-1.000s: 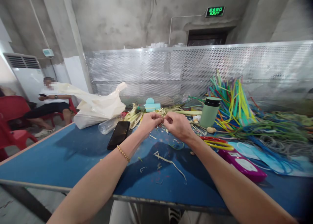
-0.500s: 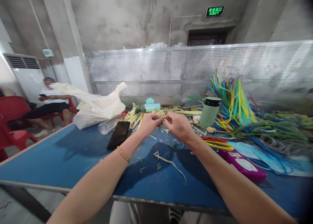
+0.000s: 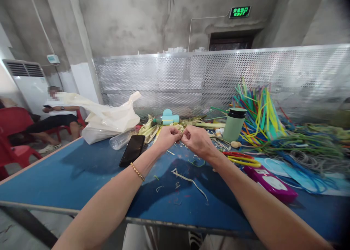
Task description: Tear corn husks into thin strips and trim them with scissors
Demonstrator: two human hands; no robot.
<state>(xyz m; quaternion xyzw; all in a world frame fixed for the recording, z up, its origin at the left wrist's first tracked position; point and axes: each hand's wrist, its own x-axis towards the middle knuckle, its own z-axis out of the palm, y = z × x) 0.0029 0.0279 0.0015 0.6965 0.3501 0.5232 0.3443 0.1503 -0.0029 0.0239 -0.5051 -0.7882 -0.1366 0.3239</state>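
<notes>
Above the blue table (image 3: 90, 184), my left hand (image 3: 167, 137) and my right hand (image 3: 197, 139) meet fingertip to fingertip. Both are closed in a pinch, and whatever they hold is too small and too covered by fingers to name. Just behind them lie pale green plant husks (image 3: 149, 130) and stalks. Below the hands, a long pale fibre strip (image 3: 191, 180) lies on the tabletop among small scraps. To the left of my left hand is a black phone (image 3: 132, 150).
At the left are a white plastic bag (image 3: 109, 120) and a clear bottle (image 3: 119, 140). On the right stand a green tumbler (image 3: 234, 125) and colourful plastic strips (image 3: 264, 113), with a magenta case (image 3: 270, 184) nearer. A person (image 3: 61, 109) sits beyond the table.
My right hand has shifted slightly left, its fingers closer against my left fingertips. The things on the table lie as before.
</notes>
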